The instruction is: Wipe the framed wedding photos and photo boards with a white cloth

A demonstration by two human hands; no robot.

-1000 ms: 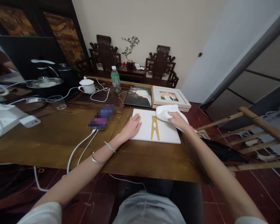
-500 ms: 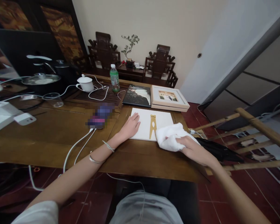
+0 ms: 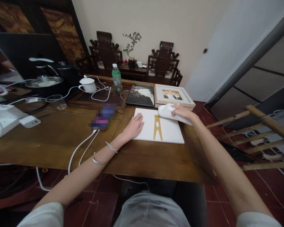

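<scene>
A flat white board (image 3: 146, 127) lies on the wooden table (image 3: 142, 160), with a gold clothespin-like shape (image 3: 157, 127) on its face. My left hand (image 3: 134, 126) rests flat on the board's left edge, fingers stretched out. In my right hand (image 3: 183, 112) is a white cloth (image 3: 166, 111), bunched under the fingers at the board's far right corner. The cloth covers that corner and reaches the top end of the gold shape. Just beyond it stands a light wooden picture frame (image 3: 175, 96) lying flat, and beside that a dark photo panel (image 3: 140, 95).
A phone (image 3: 104, 116), blurred out, lies left of my left hand with white cables. Farther back are a green-labelled bottle (image 3: 116, 78), a lidded white cup (image 3: 88, 85), a clear plastic cup (image 3: 56, 101) and a power strip (image 3: 2, 118). A wooden rack (image 3: 269, 123) stands at the right.
My right hand has moved the cloth from the board's near right side up to its far right corner, uncovering the near right part. My left hand stays in place on the board.
</scene>
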